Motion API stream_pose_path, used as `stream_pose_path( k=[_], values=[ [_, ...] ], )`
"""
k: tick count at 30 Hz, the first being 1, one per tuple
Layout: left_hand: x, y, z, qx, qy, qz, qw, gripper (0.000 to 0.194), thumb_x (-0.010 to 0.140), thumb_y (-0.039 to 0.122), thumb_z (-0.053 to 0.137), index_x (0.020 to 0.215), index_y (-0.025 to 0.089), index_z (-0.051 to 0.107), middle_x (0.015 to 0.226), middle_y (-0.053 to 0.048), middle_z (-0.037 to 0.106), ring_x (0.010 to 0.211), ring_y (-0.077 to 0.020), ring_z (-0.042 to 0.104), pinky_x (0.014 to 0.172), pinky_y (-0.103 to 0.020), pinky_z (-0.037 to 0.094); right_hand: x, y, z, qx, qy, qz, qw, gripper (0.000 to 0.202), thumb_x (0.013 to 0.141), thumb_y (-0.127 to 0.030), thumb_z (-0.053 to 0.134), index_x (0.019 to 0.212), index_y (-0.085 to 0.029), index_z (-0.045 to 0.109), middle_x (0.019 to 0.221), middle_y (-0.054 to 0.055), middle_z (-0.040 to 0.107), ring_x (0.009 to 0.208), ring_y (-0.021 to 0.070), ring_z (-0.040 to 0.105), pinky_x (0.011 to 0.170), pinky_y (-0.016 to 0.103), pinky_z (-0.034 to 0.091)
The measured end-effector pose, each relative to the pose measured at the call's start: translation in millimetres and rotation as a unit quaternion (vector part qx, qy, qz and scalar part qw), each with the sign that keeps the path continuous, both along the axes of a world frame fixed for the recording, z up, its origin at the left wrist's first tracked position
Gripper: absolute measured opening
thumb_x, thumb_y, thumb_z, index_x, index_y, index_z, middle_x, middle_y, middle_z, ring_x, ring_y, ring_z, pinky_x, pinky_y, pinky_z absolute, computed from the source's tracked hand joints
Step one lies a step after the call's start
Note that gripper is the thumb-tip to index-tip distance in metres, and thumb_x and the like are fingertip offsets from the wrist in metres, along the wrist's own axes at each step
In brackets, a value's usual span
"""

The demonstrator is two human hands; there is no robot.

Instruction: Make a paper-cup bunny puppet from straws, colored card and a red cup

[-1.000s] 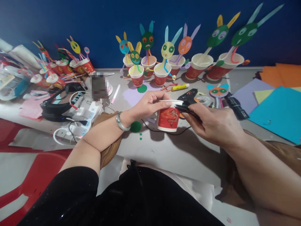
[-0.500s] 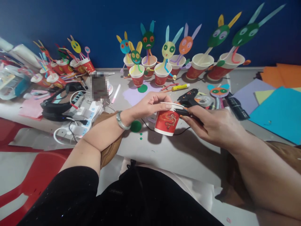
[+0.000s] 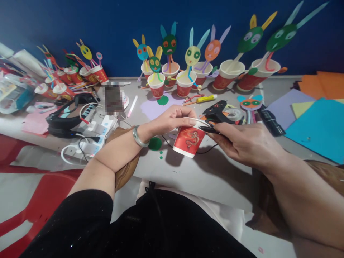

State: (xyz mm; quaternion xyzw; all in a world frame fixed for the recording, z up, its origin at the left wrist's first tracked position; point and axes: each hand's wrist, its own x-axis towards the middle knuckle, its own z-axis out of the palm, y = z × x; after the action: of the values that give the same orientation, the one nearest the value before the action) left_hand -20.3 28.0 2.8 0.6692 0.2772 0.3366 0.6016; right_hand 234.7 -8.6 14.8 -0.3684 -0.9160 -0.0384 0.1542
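Observation:
A red paper cup [image 3: 189,139] with a white rim and a dragon print hangs tilted above the table, its base toward the lower left. My left hand [image 3: 176,117] pinches the cup's rim, thumb outside and fingers behind it. My right hand [image 3: 238,139] is closed on a black tool [image 3: 208,129], whose narrow end touches the cup just under the rim. Most of the tool is hidden in the fingers, so its kind is unclear. Behind the right hand lies a black glue gun [image 3: 217,110]. Green paper circles [image 3: 155,143] lie left of the cup.
Several cups with paper rabbit figures [image 3: 186,86] stand along the blue wall. At left are a power strip [image 3: 103,134], cables and a black headset [image 3: 63,123]. Coloured paper sheets [image 3: 319,125] and a black cylinder [image 3: 271,122] lie at right. A yellow marker [image 3: 206,99] lies behind.
The cup has tilted further, its base swinging to the left and slightly down. The black tool's end has shifted slightly at the rim. Both hands keep their grips.

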Motion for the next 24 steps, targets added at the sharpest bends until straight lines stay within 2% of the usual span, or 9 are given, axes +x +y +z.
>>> stream_pose_path(
  k=[3, 8, 12, 18, 24],
  values=[
    [0.8, 0.2, 1.0, -0.008, -0.002, -0.007, 1.0, 0.057, 0.079, 0.071, 0.083, 0.07, 0.018, 0.064, 0.066, -0.001, 0.059, 0.058, -0.0103, 0.053, 0.054, -0.026, 0.043, 2.2, 1.3, -1.7, 0.001, 0.005, 0.006, 1.0, 0.058, 0.11, -0.052, 0.028, 0.087, -0.021, 0.071, 0.057, 0.004, 0.057, 0.05, 0.0161, 0.042, 0.054, 0.032, 0.022],
    [2.1, -0.6, 2.5, 0.003, 0.011, -0.005, 1.0, 0.059, 0.079, 0.074, 0.08, 0.069, 0.019, 0.063, 0.065, -0.001, 0.059, 0.057, -0.0111, 0.055, 0.054, -0.027, 0.045, 5.6, 1.1, -3.4, 0.009, -0.004, 0.003, 1.0, 0.042, 0.106, -0.044, 0.039, 0.089, -0.021, 0.07, 0.06, 0.005, 0.06, 0.053, 0.0177, 0.048, 0.057, 0.033, 0.024],
    [1.5, -0.8, 4.5, -0.008, 0.02, -0.03, 0.999, 0.058, 0.08, 0.072, 0.08, 0.067, 0.018, 0.062, 0.063, 0.0, 0.057, 0.056, -0.0102, 0.051, 0.051, -0.026, 0.042, 5.4, -0.1, -2.5, 0.027, -0.023, 0.01, 0.999, 0.042, 0.106, -0.04, 0.038, 0.092, -0.021, 0.072, 0.06, 0.006, 0.062, 0.054, 0.0183, 0.05, 0.057, 0.033, 0.027],
    [1.1, -0.9, 7.8, -0.031, 0.032, -0.073, 0.996, 0.055, 0.079, 0.066, 0.082, 0.065, 0.018, 0.061, 0.059, 0.002, 0.05, 0.052, -0.0088, 0.042, 0.051, -0.027, 0.035, 10.4, 3.1, -11.1, 0.044, -0.029, 0.055, 0.997, 0.047, 0.11, -0.046, 0.036, 0.088, -0.021, 0.07, 0.062, 0.004, 0.062, 0.053, 0.0156, 0.046, 0.055, 0.032, 0.027],
    [2.5, -2.3, 10.3, -0.055, 0.04, -0.105, 0.992, 0.051, 0.08, 0.062, 0.08, 0.064, 0.018, 0.06, 0.058, 0.003, 0.048, 0.052, -0.0075, 0.039, 0.051, -0.025, 0.035, 11.5, 1.7, -9.5, 0.074, 0.001, 0.107, 0.992, 0.039, 0.11, -0.038, 0.042, 0.084, -0.021, 0.066, 0.062, 0.002, 0.062, 0.053, 0.0139, 0.047, 0.055, 0.032, 0.025]
  ],
)
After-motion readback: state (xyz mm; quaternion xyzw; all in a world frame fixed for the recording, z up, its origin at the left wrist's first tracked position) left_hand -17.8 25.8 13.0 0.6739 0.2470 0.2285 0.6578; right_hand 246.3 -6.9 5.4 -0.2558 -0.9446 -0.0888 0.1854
